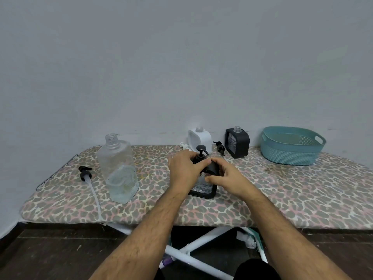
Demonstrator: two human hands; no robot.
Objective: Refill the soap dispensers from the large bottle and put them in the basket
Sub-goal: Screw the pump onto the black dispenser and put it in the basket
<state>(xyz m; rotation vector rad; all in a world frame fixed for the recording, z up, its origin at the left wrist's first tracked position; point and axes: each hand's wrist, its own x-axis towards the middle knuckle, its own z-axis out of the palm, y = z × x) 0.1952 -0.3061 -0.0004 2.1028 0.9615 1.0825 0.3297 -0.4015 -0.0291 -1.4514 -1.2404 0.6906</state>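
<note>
In the center of the frame, both hands meet on 1 black soap dispenser [203, 186] that stands on the ironing board [282, 190] with the leopard-print cover. The left hand [184, 170] holds the collar of the black pump head [200, 152], with the thumb and fingers curled around it. The right hand [226, 176] grasps the upper shoulder of the same dispenser, with the thumb low on its front side. The lower part of the dispenser shows a clear ribbed window inside the black frame.

To the left of the hands stands the large clear bottle [119, 168]. It has no cap, and a little liquid is visible at the bottom. Further left, near the edge of the board, lies its black pump [85, 173] with a long pale tube [94, 197] that runs toward the lower edge of the board.

Behind the hands, close to the wall, stand 2 more dispensers with open necks: a white dispenser [199, 139] and a second black dispenser [237, 142]. A white pump [184, 146] lies just beside the white one, partly hidden behind the left hand. A small black pump [219, 147] lies between the 2 dispensers.

At the right of the frame, a teal basket [290, 152] sits on the board, well apart from the hands. Under the board, white metal legs [193, 253] cross over a dark floor.
</note>
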